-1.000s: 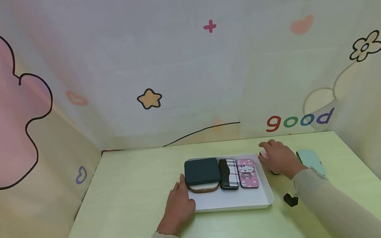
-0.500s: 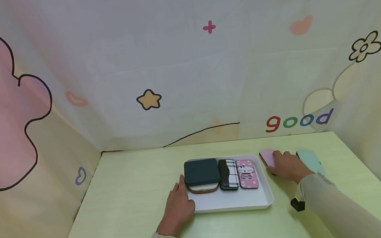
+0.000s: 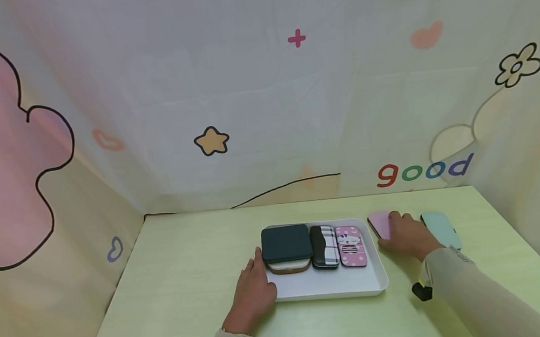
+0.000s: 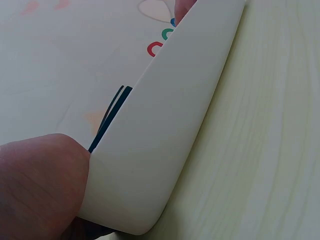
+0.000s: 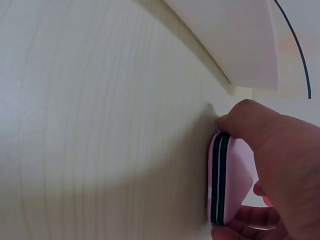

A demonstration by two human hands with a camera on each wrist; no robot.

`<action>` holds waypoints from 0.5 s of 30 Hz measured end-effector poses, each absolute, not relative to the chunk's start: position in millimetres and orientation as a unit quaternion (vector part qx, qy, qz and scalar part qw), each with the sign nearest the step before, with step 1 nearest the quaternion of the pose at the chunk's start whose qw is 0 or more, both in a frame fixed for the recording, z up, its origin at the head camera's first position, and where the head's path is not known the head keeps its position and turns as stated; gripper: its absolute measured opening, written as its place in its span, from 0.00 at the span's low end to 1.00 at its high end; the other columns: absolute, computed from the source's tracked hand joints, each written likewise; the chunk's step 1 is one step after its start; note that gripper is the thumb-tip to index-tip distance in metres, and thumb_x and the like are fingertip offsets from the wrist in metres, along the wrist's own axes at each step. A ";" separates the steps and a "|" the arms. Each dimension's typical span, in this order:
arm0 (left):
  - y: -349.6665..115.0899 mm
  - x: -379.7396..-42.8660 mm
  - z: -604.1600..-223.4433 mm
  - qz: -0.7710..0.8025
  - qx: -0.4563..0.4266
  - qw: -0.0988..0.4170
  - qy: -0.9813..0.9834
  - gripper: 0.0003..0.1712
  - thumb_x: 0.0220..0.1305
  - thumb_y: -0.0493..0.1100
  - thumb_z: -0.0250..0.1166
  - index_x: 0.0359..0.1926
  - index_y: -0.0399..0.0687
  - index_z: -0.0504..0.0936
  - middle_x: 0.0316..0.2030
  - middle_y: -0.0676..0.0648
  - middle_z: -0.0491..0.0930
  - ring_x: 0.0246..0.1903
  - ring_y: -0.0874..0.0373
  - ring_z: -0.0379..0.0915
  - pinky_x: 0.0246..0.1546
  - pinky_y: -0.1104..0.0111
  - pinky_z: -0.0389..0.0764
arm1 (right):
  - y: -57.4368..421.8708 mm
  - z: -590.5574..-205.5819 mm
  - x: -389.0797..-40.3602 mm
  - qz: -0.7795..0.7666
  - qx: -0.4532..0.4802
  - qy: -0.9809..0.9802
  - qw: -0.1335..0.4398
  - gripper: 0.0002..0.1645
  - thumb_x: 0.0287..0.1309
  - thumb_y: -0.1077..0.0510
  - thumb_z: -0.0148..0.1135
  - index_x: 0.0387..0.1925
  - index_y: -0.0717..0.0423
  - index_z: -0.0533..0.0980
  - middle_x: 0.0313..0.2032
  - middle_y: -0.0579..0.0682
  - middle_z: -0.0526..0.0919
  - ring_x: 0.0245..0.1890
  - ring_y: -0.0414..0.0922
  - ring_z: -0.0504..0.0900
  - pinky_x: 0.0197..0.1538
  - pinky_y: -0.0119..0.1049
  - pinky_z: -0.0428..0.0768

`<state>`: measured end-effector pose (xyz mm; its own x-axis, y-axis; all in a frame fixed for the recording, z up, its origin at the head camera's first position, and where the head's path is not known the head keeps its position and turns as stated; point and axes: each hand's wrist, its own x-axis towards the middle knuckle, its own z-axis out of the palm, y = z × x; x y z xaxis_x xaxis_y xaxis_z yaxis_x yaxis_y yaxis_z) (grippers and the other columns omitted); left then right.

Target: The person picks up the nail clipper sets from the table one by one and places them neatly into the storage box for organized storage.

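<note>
A pink zip case (image 3: 379, 224) with a dark band round its edge lies on the table just right of the white tray (image 3: 320, 288). My right hand (image 3: 407, 235) holds it between thumb and fingers at its opposite ends, as the right wrist view shows of the pink case (image 5: 237, 175). My left hand (image 3: 252, 292) rests at the tray's near left corner, index finger stretched along the left side and thumb at the front. Inside the tray are a dark green case (image 3: 286, 243) atop a pale case with a brown edge (image 3: 289, 267), a black-and-plaid case (image 3: 324, 247) and a pink cartoon case (image 3: 351, 246).
A mint green case (image 3: 441, 229) lies on the table to the right of my right hand, partly behind it. The pale table (image 3: 179, 291) ends at a printed cloth backdrop (image 3: 263, 93) behind and at both sides.
My right hand has shifted right and a little nearer, uncovering more of the pink zip case, then stays nearly still with fingers on it. My left hand and the tray have not moved.
</note>
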<state>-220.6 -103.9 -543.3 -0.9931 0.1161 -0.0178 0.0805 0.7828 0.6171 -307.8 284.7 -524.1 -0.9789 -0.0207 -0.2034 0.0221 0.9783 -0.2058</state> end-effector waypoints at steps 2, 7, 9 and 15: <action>-103.6 -220.3 -543.1 0.324 0.052 0.028 0.944 0.43 0.62 0.35 0.51 0.77 0.33 0.48 0.72 0.35 0.63 0.73 0.36 0.54 0.71 0.42 0.57 | 284.6 -522.2 -305.9 -0.107 0.004 0.989 0.107 0.54 0.52 0.40 0.70 0.64 0.76 0.60 0.50 0.74 0.73 0.42 0.62 0.77 0.52 0.62 0.79; -103.7 -219.9 -541.5 0.318 0.054 0.027 0.946 0.43 0.63 0.36 0.51 0.77 0.34 0.48 0.72 0.34 0.64 0.73 0.36 0.55 0.71 0.42 0.57 | 285.5 -518.5 -304.2 -0.100 -0.006 0.989 0.109 0.49 0.52 0.41 0.68 0.59 0.77 0.64 0.43 0.68 0.76 0.37 0.58 0.77 0.48 0.58 0.80; -103.9 -219.9 -540.7 0.319 0.057 0.025 0.946 0.43 0.63 0.35 0.51 0.77 0.33 0.48 0.71 0.34 0.64 0.73 0.35 0.55 0.71 0.41 0.57 | 285.9 -517.7 -304.1 -0.098 -0.013 0.989 0.107 0.47 0.51 0.42 0.68 0.57 0.76 0.66 0.41 0.66 0.77 0.36 0.56 0.77 0.46 0.56 0.81; -103.6 -220.2 -540.5 0.318 0.060 0.025 0.946 0.43 0.62 0.35 0.51 0.77 0.33 0.48 0.72 0.34 0.64 0.73 0.35 0.55 0.71 0.41 0.57 | 284.8 -515.0 -303.0 -0.103 -0.019 0.990 0.090 0.49 0.53 0.40 0.67 0.60 0.75 0.66 0.45 0.67 0.78 0.39 0.57 0.78 0.49 0.57 0.81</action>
